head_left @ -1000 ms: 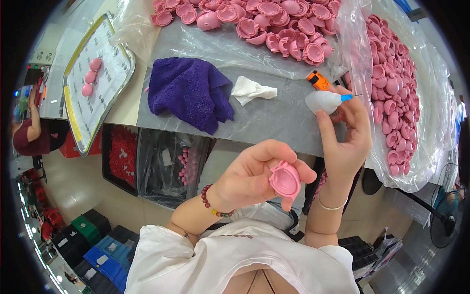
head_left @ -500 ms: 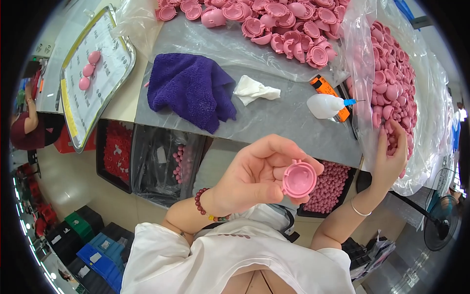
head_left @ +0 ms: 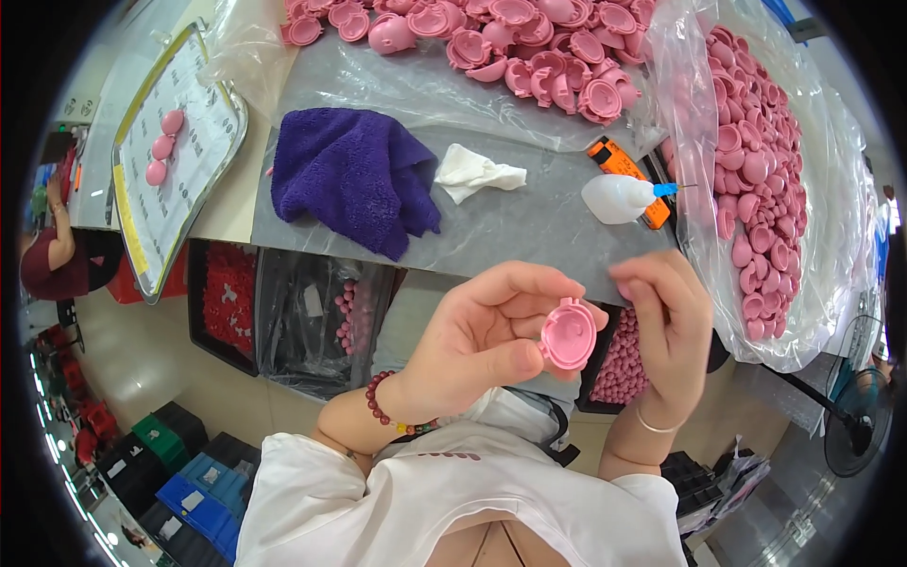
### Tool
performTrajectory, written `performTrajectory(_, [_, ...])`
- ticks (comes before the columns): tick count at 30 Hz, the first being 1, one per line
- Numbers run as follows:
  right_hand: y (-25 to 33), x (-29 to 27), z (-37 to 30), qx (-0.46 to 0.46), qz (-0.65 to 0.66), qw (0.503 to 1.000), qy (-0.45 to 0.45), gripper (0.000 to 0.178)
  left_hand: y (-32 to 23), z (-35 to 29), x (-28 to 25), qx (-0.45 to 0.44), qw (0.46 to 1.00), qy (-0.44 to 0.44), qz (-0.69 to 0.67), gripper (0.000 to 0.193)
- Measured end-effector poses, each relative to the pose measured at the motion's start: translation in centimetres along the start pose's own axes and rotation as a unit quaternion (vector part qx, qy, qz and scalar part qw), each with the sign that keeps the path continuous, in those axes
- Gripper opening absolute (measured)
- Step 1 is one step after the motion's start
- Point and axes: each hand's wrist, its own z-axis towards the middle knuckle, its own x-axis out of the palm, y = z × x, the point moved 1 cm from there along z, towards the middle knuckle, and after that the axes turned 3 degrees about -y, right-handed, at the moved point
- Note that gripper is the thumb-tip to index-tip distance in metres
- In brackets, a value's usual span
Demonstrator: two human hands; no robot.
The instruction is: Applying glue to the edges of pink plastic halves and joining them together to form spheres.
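Note:
My left hand (head_left: 482,340) holds a round pink plastic half shell (head_left: 569,335) between thumb and fingers, its hollow side facing up toward me. To its right is my right hand (head_left: 666,326), raised over the table's front edge. Its thumb and forefinger are pinched together and smeared by motion; a hint of pink shows at the tips, too small to name. A heap of small pink shell parts (head_left: 756,189) lies in clear plastic at the right. More pink half shells (head_left: 539,47) are piled on a plastic sheet at the back.
On the grey table (head_left: 510,227) lie a purple cloth (head_left: 350,180), a crumpled white tissue (head_left: 477,172), a white needle-tipped bottle (head_left: 619,198) and an orange-black box (head_left: 614,159). A tray (head_left: 132,227) at left carries three pink balls (head_left: 162,147). Bins sit below; a person (head_left: 57,250) is far left.
My right hand has left the pink heap at the right and come inward toward my left hand, fingers pinched. The left hand still holds the half shell, turned slightly.

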Motion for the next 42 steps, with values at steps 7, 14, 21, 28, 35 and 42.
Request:
performTrajectory(7, [-0.1, 0.9, 0.9, -0.039, -0.129, 0.986, -0.095, 0.008, -0.1, -0.1, -0.3, -0.045, 0.997, 0.021, -0.053, 0.053])
performTrajectory(14, [0.0, 0.6, 0.3, -0.013, -0.039, 0.999, -0.013, 0.009, 0.3, -0.1, -0.7, -0.085, 0.986, 0.048, -0.137, 0.052])
performTrajectory(21, [0.4, 0.8, 0.2, -0.040, -0.143, 0.977, -0.154, 0.013, 0.3, -0.3, -0.7, -0.083, 0.988, 0.034, -0.127, 0.051])
performTrajectory(28, [0.6, 1.1, -0.4, -0.006, -0.146, 0.985, -0.090, 0.025, 0.5, -0.3, -0.4, -0.006, 0.999, -0.007, -0.033, 0.049])
performTrajectory(35, [1.9, 0.8, -1.2, -0.171, 0.083, 0.973, -0.130, 0.021, 0.0, -0.8, -0.3, 0.083, 0.987, -0.010, 0.140, 0.041])
performTrajectory(42, [1.8, 2.1, -1.6, -0.208, 0.086, 0.971, -0.084, 0.028, 0.3, -0.9, -0.1, 0.133, 0.966, 0.020, 0.222, 0.039])
